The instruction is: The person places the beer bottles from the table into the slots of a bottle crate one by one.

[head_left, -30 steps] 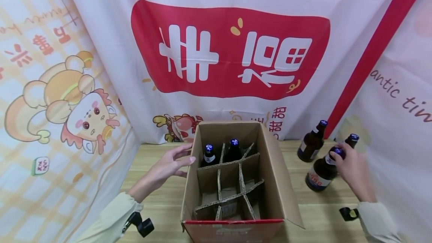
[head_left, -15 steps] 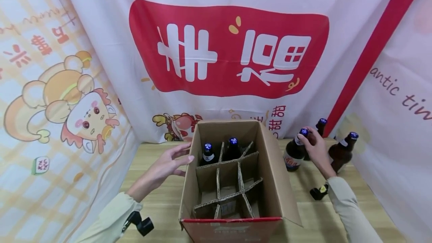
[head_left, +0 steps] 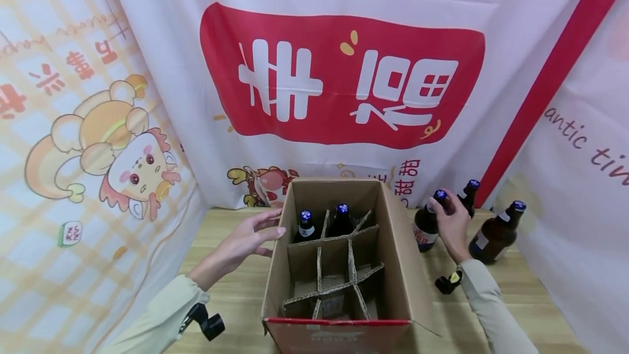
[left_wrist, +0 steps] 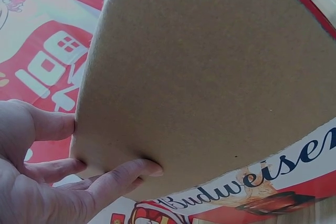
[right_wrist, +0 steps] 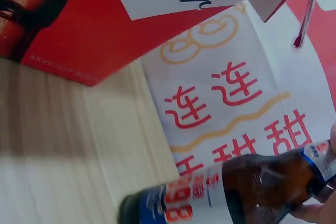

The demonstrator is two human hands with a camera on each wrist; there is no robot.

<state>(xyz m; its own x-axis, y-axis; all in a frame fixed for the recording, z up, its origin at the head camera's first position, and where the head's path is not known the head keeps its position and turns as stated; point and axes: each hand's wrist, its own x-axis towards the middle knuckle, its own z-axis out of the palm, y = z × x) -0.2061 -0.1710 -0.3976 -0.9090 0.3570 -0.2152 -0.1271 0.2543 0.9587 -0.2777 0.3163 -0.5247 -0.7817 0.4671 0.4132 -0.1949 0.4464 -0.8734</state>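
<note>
A cardboard beer box stands upright on the table, its top unfolded. Inside, a cardboard divider forms compartments, and two capped bottles occupy the far row, one at left and one at middle. My left hand touches the box's left side near the far corner; in the left wrist view its fingers rest against the brown flap. My right hand pinches a brown beer bottle by its neck, right of the box. Whether its base meets the table cannot be told.
Two more brown bottles stand to the right, one by the back cloth and one nearer. The box's right flap sticks outward over the wooden table. Printed cloth hangs behind and at both sides.
My right hand has carried the beer bottle leftward, from among the standing bottles to beside the box, moving little in the last half second. My left hand has stayed at the box.
</note>
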